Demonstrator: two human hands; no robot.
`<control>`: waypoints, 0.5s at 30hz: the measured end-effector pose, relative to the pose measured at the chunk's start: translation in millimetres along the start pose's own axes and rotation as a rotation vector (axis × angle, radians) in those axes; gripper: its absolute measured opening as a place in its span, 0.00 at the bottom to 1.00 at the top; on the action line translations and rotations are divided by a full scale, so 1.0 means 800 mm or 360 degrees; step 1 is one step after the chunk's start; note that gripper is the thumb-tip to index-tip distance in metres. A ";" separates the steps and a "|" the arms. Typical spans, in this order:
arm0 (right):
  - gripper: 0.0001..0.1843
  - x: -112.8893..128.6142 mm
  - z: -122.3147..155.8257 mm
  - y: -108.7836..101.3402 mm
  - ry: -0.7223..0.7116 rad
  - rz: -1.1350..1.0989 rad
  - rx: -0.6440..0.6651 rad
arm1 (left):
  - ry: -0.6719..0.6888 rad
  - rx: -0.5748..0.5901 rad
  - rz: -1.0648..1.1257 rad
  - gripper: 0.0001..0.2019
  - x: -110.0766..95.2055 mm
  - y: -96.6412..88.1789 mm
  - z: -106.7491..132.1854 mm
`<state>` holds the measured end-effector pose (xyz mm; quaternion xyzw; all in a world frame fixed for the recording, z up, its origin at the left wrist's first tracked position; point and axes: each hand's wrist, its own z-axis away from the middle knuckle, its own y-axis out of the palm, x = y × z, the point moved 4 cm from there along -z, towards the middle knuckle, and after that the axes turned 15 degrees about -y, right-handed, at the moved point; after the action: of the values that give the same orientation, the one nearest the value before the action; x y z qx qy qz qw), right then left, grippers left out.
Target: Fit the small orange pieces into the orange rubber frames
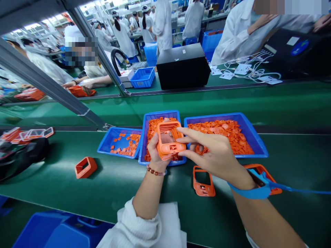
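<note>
Orange plastic frames (172,148) gripped in left fingers (154,146), right fingers (199,136) spread, touching.

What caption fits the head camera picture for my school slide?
Left hand holds stacked orange plastic frames; right hand touches them above a blue bin.

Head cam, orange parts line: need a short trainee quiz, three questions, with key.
1. Which hand wears the beaded bracelet?
2. True or false: the right hand wears the blue wrist strap.
3. How many blue trays of orange parts sit on the green belt in front of the hands?

Key: 1. The left hand. 2. True. 3. Three.
</note>
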<state>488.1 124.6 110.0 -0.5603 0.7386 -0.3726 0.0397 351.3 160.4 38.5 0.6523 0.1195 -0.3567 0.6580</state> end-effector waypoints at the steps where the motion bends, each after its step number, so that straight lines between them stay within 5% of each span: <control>1: 0.21 0.000 0.000 0.000 0.0035 -0.0012 0.0016 | 0.0004 0.0002 0.0001 0.24 -0.001 0.000 0.000; 6: 0.22 0.008 0.000 -0.009 0.0007 -0.0194 -0.0033 | 0.0045 -0.0046 0.0067 0.24 -0.011 -0.006 -0.003; 15: 0.04 -0.003 0.008 0.000 0.0029 -0.0728 0.0545 | -0.0025 -0.0060 0.0342 0.25 -0.017 -0.006 -0.002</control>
<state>491.7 123.3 104.7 -0.6941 0.5198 -0.4962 0.0420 339.3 166.7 43.0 0.6460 0.0504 -0.2870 0.7055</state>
